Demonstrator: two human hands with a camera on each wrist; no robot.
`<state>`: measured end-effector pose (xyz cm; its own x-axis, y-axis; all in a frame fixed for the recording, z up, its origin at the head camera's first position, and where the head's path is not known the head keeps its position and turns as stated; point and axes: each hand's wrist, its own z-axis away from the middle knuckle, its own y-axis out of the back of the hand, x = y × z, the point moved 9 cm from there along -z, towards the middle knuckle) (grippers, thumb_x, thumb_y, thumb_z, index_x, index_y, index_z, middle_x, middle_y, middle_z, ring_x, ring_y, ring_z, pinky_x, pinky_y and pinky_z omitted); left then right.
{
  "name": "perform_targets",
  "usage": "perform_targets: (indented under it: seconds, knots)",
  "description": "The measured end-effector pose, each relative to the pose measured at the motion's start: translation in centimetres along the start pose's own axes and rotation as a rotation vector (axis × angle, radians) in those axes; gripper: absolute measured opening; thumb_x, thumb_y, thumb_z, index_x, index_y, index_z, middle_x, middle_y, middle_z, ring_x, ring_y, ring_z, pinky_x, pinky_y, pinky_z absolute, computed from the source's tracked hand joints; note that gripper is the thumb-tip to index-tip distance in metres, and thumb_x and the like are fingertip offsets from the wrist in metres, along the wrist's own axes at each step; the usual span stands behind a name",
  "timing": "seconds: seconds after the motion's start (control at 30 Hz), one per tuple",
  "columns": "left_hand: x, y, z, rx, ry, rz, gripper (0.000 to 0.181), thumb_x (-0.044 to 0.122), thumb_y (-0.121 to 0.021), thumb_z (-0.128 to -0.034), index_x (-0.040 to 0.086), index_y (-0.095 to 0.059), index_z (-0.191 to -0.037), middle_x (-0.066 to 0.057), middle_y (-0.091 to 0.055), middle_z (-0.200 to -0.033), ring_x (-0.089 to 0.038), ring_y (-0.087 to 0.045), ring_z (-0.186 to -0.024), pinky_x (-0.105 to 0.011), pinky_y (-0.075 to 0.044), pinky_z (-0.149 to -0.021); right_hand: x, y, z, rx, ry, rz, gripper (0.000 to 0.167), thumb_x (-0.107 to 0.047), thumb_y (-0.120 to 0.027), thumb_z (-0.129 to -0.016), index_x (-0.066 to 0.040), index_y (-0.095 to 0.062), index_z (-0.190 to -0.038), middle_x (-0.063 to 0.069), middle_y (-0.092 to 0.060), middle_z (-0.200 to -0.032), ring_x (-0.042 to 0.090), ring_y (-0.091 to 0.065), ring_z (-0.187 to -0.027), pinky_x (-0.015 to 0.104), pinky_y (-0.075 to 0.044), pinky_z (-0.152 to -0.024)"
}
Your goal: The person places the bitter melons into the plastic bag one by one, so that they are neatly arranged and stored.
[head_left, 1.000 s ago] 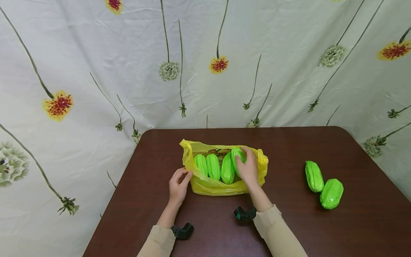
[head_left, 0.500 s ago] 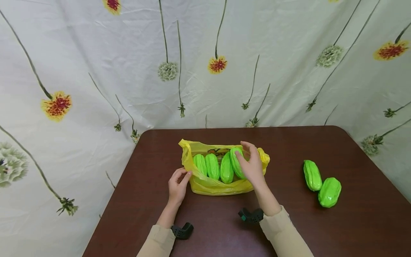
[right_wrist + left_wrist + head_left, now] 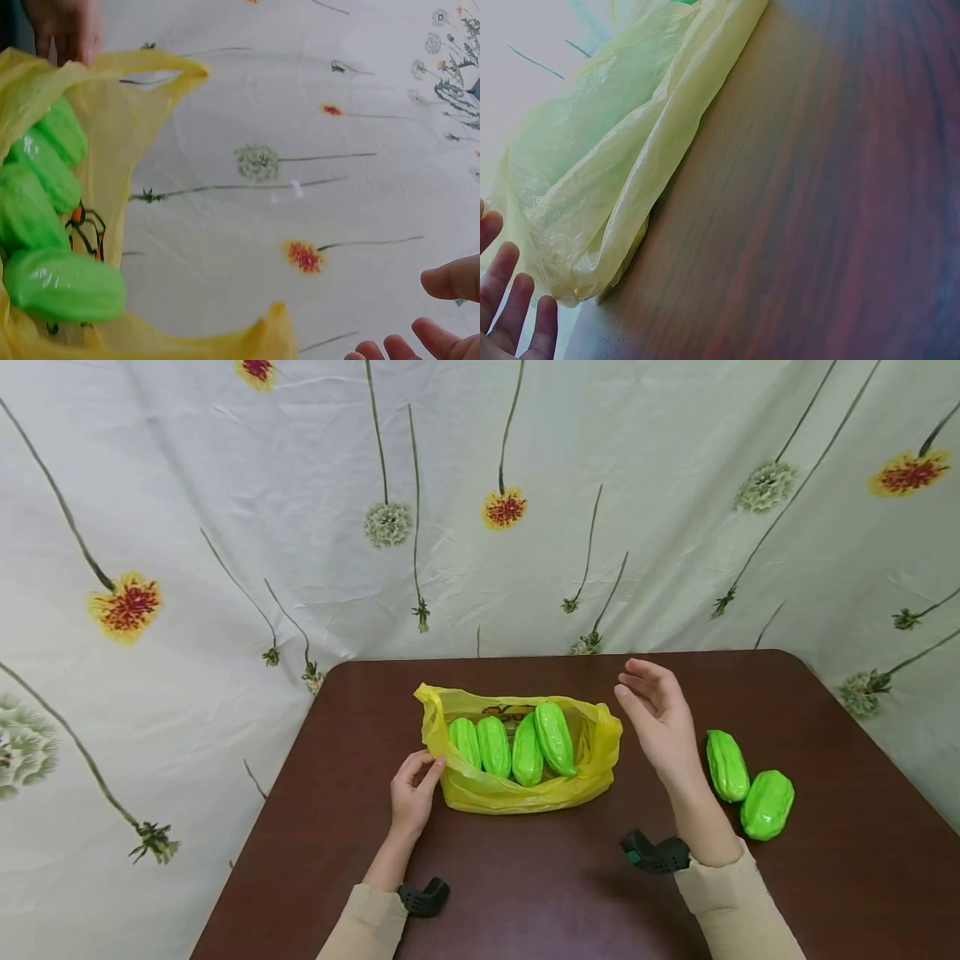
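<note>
At the bottom of the head view, a left sleeve [image 3: 363,927] and a right sleeve [image 3: 738,910] extend over the red-brown table [image 3: 517,877], with a black device [image 3: 425,897] strapped at the left wrist and a similar unit [image 3: 657,853] at the right. Past its cuff, the left hand [image 3: 412,797] is at the left end of a yellow bag [image 3: 517,798], thumb and fingertips at the plastic; the left wrist view shows its fingers a little apart, though I cannot tell whether they pinch the bag. Hovering over the table to the right of the bag, apart from it, is the right hand [image 3: 662,718], thumb spread away from loosely bent fingers. On the table at the far right sit a front gourd [image 3: 767,806] and, just behind it, a rear gourd [image 3: 727,766] (touching or nearly so). The bag lies with its mouth gaping upward, and in it four green gourds [image 3: 494,747] stand side by side in a row, the rightmost slanted and overlapping its neighbour. Behind them, a print [image 3: 498,712] (orange and black, partly covered) marks the bag's inner wall. Beyond the table's far edge hangs pale cloth [image 3: 300,460] patterned with flowers.
</note>
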<state>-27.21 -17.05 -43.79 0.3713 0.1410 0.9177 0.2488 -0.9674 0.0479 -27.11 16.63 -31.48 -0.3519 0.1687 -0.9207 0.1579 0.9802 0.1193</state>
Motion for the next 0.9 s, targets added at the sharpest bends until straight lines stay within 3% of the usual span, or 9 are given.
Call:
perform_targets:
  seconds: [0.23, 0.5, 0.7, 0.9]
  knots:
    - [0.0, 0.0, 0.0, 0.001, 0.000, -0.005, 0.013, 0.000, -0.063, -0.0880, -0.012, -0.065, -0.089, -0.025, -0.062, -0.101, -0.007, -0.057, -0.086, -0.015, -0.045, -0.073, 3.0, 5.3, -0.4, 0.152, -0.094, 0.117, 0.043, -0.017, -0.057, -0.095, -0.002, -0.043, -0.133, -0.004, -0.048, -0.123, 0.017, -0.047, -0.118, 0.015, -0.038, -0.090]
    - [-0.1, 0.0, 0.1, -0.001, 0.016, 0.000, 0.013, 0.000, -0.062, -0.0878, -0.012, -0.065, -0.088, -0.024, -0.062, -0.101, -0.012, -0.058, -0.088, -0.016, -0.045, -0.074, 8.1, 10.3, 0.5, 0.279, -0.297, 0.217, 0.048, -0.026, -0.056, -0.095, -0.008, -0.041, -0.137, 0.006, -0.044, -0.134, 0.022, -0.042, -0.125, 0.031, -0.036, -0.100]
    - [0.0, 0.0, 0.0, -0.005, 0.022, 0.002, 0.013, 0.000, -0.062, -0.0881, -0.013, -0.065, -0.089, -0.024, -0.061, -0.101, -0.007, -0.057, -0.085, -0.016, -0.046, -0.073, 11.5, 12.6, 1.6, 0.373, -0.396, 0.263, 0.049, -0.026, -0.057, -0.093, -0.005, -0.042, -0.135, 0.011, -0.045, -0.132, 0.027, -0.040, -0.126, 0.036, -0.031, -0.104]
    - [0.0, -0.1, 0.0, -0.004, 0.025, 0.006, 0.012, -0.001, -0.062, -0.0880, -0.013, -0.065, -0.089, -0.024, -0.062, -0.101, -0.009, -0.058, -0.086, -0.015, -0.046, -0.073, 13.6, 13.7, 2.5, 0.378, -0.438, 0.337, 0.051, -0.021, -0.056, -0.093, -0.002, -0.039, -0.137, 0.019, -0.041, -0.137, 0.032, -0.037, -0.129, 0.044, -0.029, -0.103]
